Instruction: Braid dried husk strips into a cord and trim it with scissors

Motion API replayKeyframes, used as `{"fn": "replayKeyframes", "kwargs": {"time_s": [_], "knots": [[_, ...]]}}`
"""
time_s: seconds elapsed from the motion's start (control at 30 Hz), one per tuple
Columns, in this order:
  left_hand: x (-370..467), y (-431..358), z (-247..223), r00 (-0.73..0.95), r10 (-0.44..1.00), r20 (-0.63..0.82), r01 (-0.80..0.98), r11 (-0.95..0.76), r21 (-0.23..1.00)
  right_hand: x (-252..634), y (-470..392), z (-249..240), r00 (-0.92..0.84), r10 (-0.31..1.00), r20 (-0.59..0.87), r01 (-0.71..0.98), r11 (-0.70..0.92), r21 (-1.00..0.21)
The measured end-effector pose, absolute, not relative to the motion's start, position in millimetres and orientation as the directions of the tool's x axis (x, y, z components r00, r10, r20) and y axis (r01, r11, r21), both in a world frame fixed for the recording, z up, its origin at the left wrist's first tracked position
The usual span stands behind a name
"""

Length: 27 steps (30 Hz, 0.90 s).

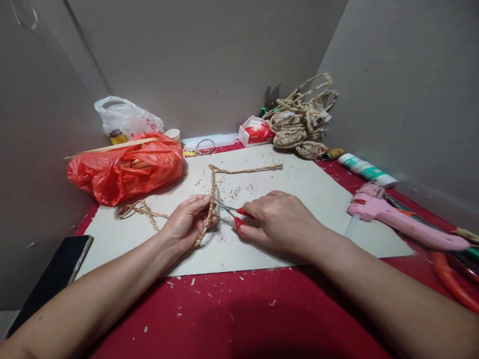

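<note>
My left hand (pixel 189 222) pinches a braided straw cord (pixel 213 185) near the middle of the white board. The cord rises from my fingers, bends sharply at its top and runs off to the right. In my right hand (pixel 279 222) is a pair of scissors with red handles (pixel 239 224); thumb and fingers are in the loops. The blades reach the cord beside my left fingertips, with their tips hidden behind or against it. A second piece of braided cord (pixel 149 214) lies curled on the board, left of my left hand.
A red plastic bag (pixel 127 169) sits at the left, a phone (pixel 56 274) nearer. Bundled straw cord (pixel 295 124) and a tissue pack (pixel 256 131) stand at the back. A pink glue gun (pixel 407 219) lies right. Straw scraps dot the white board (pixel 318 189) and red cloth (pixel 232 319).
</note>
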State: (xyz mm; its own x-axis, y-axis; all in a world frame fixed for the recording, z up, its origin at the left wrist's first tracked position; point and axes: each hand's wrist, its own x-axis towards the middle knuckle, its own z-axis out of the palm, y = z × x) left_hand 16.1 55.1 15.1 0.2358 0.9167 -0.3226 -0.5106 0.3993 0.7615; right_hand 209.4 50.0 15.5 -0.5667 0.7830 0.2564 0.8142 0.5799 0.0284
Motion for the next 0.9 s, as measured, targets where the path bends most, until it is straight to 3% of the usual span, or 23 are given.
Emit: {"fn": "replayKeyframes", "kwargs": {"time_s": [0.23, 0.5, 0.9], "knots": [[11.0, 55.9, 19.4, 0.267, 0.916, -0.300, -0.492, 0.397, 0.775, 210.7, 49.7, 14.4, -0.543, 0.786, 0.297, 0.831, 0.553, 0.054], [6.5, 58.8, 22.7, 0.281, 0.931, -0.233, -0.355, 0.326, 0.876, 212.6, 51.3, 14.3, -0.510, 0.799, 0.319, 0.852, 0.519, 0.064], [13.0, 54.0, 25.4, 0.252, 0.920, -0.299, -0.450, 0.386, 0.806, 211.7, 52.0, 8.6, -0.497, 0.801, 0.332, 0.857, 0.513, 0.044]]}}
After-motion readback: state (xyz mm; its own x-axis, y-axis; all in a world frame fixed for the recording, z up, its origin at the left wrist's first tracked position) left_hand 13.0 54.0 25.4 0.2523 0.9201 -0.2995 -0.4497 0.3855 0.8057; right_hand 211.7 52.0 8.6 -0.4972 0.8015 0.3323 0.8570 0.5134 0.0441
